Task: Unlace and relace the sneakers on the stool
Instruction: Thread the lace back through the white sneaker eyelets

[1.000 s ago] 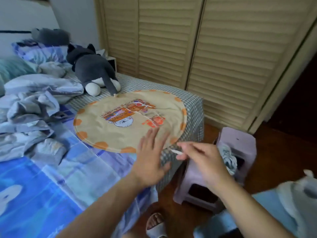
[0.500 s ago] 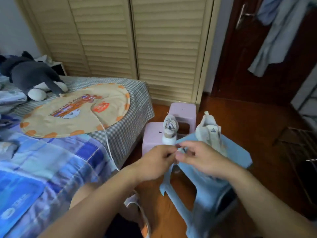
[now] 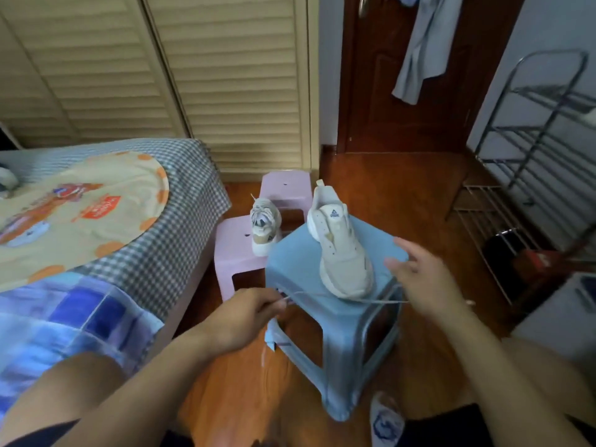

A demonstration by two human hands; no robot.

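So your left hand (image 3: 248, 312) at lower centre is pinching one end of the loose lace (image 3: 338, 296), fingers curled tight on it, and your right hand (image 3: 422, 279) at centre right looks spread, fingers mostly straight, with the lace running under it; can't tell if the thumb has it trapped or it's just draped there. Looks like you've got it stretched flat between both hands to find the tips before threading. The bare sneaker (image 3: 342, 246) sits on the blue stool (image 3: 296, 262) just past the lace, toe toward you, eyelets blurry but seemingly empty. The other sneaker (image 3: 264, 225) waits on the pink stool (image 3: 233, 250) left of it, with striping across the top that I'd guess is lace. Bed (image 3: 180, 227) crowds your left elbow, metal rack (image 3: 532, 175) sits at the right edge, nothing between you and the shoe
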